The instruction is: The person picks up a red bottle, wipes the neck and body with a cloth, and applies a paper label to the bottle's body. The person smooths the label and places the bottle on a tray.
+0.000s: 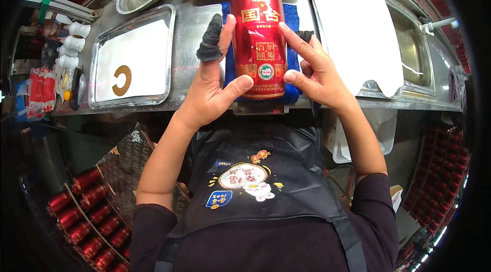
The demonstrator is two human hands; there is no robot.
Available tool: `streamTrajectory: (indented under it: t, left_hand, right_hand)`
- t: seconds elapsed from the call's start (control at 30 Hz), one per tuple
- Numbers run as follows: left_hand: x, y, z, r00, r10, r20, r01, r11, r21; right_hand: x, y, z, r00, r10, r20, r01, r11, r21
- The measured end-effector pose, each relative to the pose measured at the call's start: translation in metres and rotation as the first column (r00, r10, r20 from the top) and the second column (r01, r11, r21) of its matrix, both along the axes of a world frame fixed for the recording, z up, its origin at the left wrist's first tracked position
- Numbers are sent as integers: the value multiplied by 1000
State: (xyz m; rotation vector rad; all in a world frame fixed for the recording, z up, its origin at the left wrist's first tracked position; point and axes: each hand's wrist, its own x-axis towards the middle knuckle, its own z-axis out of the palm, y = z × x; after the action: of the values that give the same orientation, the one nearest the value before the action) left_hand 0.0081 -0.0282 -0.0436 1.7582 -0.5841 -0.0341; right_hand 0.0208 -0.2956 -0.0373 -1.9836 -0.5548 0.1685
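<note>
A shiny red bottle (258,31) with gold characters and a small round green-and-white emblem lies in front of me, its neck pointing away. Under it is a blue cloth (290,16). My left hand (209,77) is at the bottle's left side, thumb stretched onto its lower edge and index finger extended along its upper side. A black finger cover sits on another finger of that hand. On the other side my right hand (319,75) has its index fingertip at the bottle's upper right and its thumb at the lower right. A dark cover shows behind the right fingers too.
A metal tray (93,83) with a white sheet and a gold C-shaped piece (121,80) stands left; a metal bowl (123,3) is behind it. White sheets (353,31) lie right, beside a metal basin (429,75). Red bottles (94,195) crowd the lower left and right edges.
</note>
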Motion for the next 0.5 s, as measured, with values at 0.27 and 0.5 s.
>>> streamTrajectory:
  t: [0.27,0.5]
  left_hand:
    - [-3,-14,-10,992,6,-130,-28,984,-173]
    - [-3,-9,1,984,141,113,-153,983,101]
  right_hand:
    - [8,3,3,997,23,67,-18,998,-66]
    - [12,4,24,977,16,213,33,974,-224]
